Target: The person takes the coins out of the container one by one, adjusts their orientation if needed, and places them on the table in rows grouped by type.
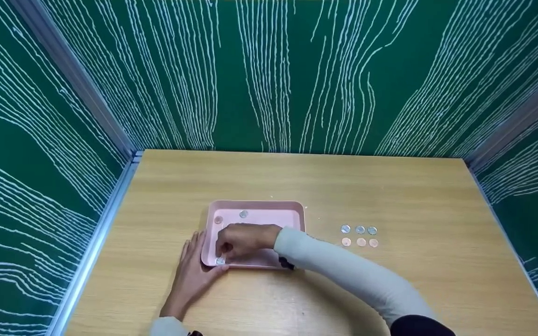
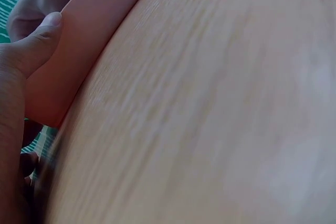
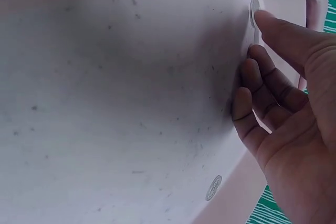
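Note:
A pink tray (image 1: 269, 204) lies on the table, its near left corner framed by my left hand (image 1: 194, 270). The left fingers rest straight along the tray's left side, and the thumb touches the front wall near the rim. My right hand (image 1: 241, 240) reaches inside, pinching a silver coin (image 3: 254, 12) in the near left corner with thumb and a fingertip that is mostly hidden. Its other fingers (image 3: 252, 80) are curled. A copper coin (image 1: 218, 219) and another silver coin (image 1: 244, 213) lie in the tray toward the back.
Right of the tray, several coins lie on the wooden table (image 1: 414, 196) in two rows: silver coins (image 1: 360, 229) behind, copper coins (image 1: 361, 242) in front. Green panels (image 1: 325, 93) with white wavy lines enclose the back and sides. The right forearm crosses the tray's right edge.

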`<state>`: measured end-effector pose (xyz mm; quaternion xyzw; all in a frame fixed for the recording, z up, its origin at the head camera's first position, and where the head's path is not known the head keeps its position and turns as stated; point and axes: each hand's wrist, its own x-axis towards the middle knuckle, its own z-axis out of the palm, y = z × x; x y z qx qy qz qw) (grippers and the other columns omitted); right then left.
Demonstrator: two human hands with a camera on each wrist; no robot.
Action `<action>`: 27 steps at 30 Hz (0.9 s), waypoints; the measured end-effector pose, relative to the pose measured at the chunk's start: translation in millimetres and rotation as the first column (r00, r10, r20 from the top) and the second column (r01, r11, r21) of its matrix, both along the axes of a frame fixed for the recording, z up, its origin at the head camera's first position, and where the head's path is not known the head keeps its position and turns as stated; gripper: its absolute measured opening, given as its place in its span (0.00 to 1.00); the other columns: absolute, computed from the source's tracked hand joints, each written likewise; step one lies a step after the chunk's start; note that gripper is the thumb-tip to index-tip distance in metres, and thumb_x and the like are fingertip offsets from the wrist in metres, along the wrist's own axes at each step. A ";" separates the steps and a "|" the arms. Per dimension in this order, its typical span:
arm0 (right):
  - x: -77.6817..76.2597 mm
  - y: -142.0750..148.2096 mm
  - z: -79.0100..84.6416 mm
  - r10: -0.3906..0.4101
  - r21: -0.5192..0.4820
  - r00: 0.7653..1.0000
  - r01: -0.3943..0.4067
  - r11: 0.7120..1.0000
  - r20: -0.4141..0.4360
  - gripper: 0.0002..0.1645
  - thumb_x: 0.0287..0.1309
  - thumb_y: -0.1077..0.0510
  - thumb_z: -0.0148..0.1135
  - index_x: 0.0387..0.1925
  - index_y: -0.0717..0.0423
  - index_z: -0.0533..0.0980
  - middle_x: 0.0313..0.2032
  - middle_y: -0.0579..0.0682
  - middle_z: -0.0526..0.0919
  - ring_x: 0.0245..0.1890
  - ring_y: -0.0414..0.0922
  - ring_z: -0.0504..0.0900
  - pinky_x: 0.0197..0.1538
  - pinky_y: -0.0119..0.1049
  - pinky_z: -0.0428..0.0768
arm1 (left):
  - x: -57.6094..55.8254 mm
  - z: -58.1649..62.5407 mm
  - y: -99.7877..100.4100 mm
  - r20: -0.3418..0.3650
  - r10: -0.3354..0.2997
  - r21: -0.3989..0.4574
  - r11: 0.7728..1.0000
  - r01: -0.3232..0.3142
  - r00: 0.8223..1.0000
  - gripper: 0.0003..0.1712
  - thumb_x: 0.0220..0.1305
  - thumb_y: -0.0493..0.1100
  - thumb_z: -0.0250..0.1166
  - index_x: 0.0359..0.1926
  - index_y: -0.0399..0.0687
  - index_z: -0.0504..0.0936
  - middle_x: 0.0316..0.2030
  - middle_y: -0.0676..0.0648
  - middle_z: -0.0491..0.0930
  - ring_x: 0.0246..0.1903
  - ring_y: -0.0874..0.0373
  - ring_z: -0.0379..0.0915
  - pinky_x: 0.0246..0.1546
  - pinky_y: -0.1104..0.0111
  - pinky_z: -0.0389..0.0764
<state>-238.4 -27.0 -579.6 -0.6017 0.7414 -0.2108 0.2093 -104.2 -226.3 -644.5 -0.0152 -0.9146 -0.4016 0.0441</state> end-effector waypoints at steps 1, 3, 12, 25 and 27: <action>0.2 -0.8 -0.1 0.005 0.000 1.000 -0.005 1.000 -0.005 0.09 0.67 0.65 0.75 0.47 0.57 0.91 0.38 0.47 0.90 0.34 0.35 0.80 0.39 0.19 0.75 | 0.2 -0.1 -0.2 -0.002 0.001 0.003 1.000 -0.001 1.000 0.70 0.58 0.71 0.80 0.89 0.47 0.56 0.86 0.30 0.51 0.84 0.26 0.41 0.84 0.33 0.47; -0.2 -1.5 -0.2 0.014 -0.003 1.000 -0.014 1.000 -0.002 0.10 0.66 0.65 0.77 0.48 0.58 0.91 0.41 0.49 0.91 0.37 0.37 0.82 0.42 0.18 0.76 | -0.1 -0.3 -0.5 -0.008 0.000 0.005 1.000 0.000 1.000 0.69 0.58 0.70 0.80 0.89 0.47 0.56 0.86 0.29 0.51 0.84 0.25 0.41 0.84 0.33 0.47; -6.1 3.2 -14.4 0.030 -0.089 0.997 -0.024 0.996 0.069 0.16 0.63 0.63 0.81 0.51 0.59 0.91 0.47 0.52 0.92 0.48 0.42 0.85 0.56 0.23 0.79 | 0.4 -2.0 0.4 -0.004 -0.008 -0.005 1.000 0.008 1.000 0.69 0.60 0.70 0.80 0.89 0.46 0.55 0.86 0.29 0.50 0.85 0.27 0.41 0.85 0.35 0.45; -5.0 2.3 -23.9 -0.024 -0.078 1.000 0.025 0.997 0.015 0.18 0.62 0.58 0.82 0.54 0.54 0.91 0.48 0.51 0.87 0.50 0.42 0.81 0.61 0.29 0.77 | -0.1 -0.4 0.3 0.002 -0.011 -0.011 1.000 0.011 1.000 0.71 0.59 0.71 0.80 0.89 0.46 0.53 0.87 0.33 0.49 0.86 0.31 0.40 0.85 0.36 0.45; -3.6 -0.7 -22.0 -0.022 -0.059 1.000 0.022 0.998 -0.004 0.17 0.64 0.59 0.80 0.54 0.53 0.91 0.50 0.50 0.88 0.52 0.42 0.81 0.63 0.29 0.77 | 0.2 -1.0 -0.9 -0.004 -0.012 -0.015 1.000 0.012 1.000 0.70 0.59 0.70 0.80 0.89 0.46 0.54 0.87 0.32 0.50 0.86 0.30 0.41 0.85 0.36 0.45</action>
